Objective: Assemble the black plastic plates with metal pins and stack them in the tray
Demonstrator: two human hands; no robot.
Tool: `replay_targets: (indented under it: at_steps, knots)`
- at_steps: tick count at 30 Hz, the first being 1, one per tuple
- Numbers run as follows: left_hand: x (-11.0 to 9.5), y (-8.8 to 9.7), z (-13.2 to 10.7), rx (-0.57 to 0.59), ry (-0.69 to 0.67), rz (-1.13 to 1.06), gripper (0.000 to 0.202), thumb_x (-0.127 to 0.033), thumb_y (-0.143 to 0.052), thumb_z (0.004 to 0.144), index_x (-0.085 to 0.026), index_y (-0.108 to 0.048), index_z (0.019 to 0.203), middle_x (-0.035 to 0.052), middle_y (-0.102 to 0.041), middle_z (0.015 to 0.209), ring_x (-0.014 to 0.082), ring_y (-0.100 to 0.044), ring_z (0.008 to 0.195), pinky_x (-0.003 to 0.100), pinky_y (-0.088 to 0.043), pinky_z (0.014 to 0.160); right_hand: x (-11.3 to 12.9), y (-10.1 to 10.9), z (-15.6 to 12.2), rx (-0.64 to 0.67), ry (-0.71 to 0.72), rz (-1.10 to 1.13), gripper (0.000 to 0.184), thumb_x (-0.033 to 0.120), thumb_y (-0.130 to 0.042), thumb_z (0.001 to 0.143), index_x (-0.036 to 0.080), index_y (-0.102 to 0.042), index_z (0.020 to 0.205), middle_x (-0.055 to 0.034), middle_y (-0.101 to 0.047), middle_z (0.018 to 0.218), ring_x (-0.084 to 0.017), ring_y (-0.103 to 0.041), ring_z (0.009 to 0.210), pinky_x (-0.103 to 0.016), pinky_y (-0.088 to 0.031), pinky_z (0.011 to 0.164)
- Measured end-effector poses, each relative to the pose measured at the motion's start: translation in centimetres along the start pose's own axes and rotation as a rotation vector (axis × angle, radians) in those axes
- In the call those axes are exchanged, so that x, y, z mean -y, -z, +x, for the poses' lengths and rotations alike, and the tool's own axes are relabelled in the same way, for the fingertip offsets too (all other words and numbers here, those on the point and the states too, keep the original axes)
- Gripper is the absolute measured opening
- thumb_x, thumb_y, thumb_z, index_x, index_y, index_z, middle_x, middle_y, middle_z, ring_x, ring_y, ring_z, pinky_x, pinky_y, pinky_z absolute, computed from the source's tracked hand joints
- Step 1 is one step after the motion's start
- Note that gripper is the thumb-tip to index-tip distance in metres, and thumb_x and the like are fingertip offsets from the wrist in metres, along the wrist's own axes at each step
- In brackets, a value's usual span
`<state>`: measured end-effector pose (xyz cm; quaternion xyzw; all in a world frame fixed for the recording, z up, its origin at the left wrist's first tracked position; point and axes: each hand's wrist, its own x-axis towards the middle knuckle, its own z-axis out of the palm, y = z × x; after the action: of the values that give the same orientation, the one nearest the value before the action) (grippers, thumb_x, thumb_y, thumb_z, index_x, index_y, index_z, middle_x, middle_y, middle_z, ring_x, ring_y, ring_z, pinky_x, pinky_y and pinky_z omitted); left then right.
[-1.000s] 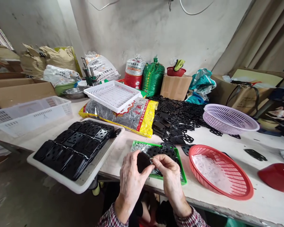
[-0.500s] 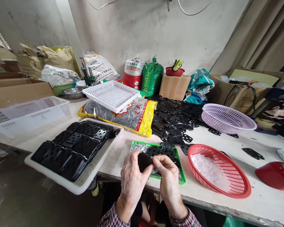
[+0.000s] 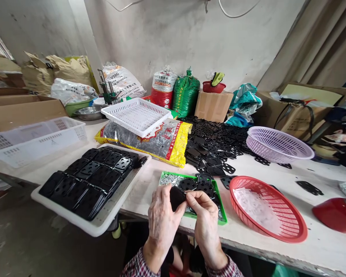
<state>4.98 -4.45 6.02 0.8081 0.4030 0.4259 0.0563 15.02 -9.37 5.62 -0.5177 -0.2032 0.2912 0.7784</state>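
My left hand (image 3: pixel 163 221) is closed around a small black plate (image 3: pixel 177 198), gripping it between thumb and fingers. At the plate's right edge, the thumb and fingertips of my right hand (image 3: pixel 207 221) are pinched together; whatever they grip is too small to make out. Just beyond both hands lies a shallow green tray (image 3: pixel 224 216), partly covered by them. Small silvery metal pins (image 3: pixel 170 179) fill its left part, and black plates with holes (image 3: pixel 188 184) lie over the rest.
At left, a white tray (image 3: pixel 95 229) bears rows of stacked black plates (image 3: pixel 88 179). On the right are a red basket (image 3: pixel 294 219) with translucent white pieces, a lilac basket (image 3: pixel 279 148) and a red object (image 3: pixel 334 215). Loose black plates (image 3: pixel 216 138) are heaped behind, beside a yellow-edged bag (image 3: pixel 180 144).
The view has shifted very slightly. Both hands keep the same hold at the black plate, with hardly any movement.
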Motion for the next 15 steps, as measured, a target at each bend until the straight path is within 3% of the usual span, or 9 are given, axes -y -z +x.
replay_targets:
  at_steps: [5, 11, 15]
  knots:
    - [0.0, -0.3, -0.3, -0.017, 0.003, -0.028, 0.056, -0.019, -0.079, 0.076, -0.019, -0.048, 0.123, 0.0115, -0.068, 0.110, 0.0295, -0.069, 0.101, 0.042, -0.061, 0.081, 0.0, -0.2, 0.0, -0.024, 0.098, -0.145, 0.020, 0.038, -0.082, 0.066, 0.019, -0.074, 0.067, -0.0052, -0.073, 0.073, -0.021, -0.065, 0.071, -0.033, -0.053, 0.070]
    - [0.7, -0.1, -0.3, -0.040, 0.032, 0.000, 0.055, -0.018, -0.079, 0.076, -0.019, -0.049, 0.123, 0.0108, -0.069, 0.109, 0.0291, -0.069, 0.100, 0.041, -0.061, 0.082, 0.2, -0.2, 0.5, 0.113, 0.167, -0.369, 0.026, 0.045, -0.076, 0.072, 0.019, -0.078, 0.077, -0.0088, -0.078, 0.081, -0.025, -0.070, 0.074, -0.035, -0.056, 0.071]
    - [1.2, -0.3, -0.6, -0.026, 0.041, 0.011, 0.056, -0.017, -0.078, 0.077, -0.018, -0.049, 0.125, 0.0123, -0.069, 0.112, 0.0299, -0.069, 0.103, 0.042, -0.061, 0.083, -0.3, 0.1, 0.9, 0.137, 0.206, -0.540, 0.024, 0.045, -0.074, 0.073, 0.021, -0.078, 0.077, -0.0073, -0.077, 0.080, -0.024, -0.069, 0.069, -0.032, -0.054, 0.065]
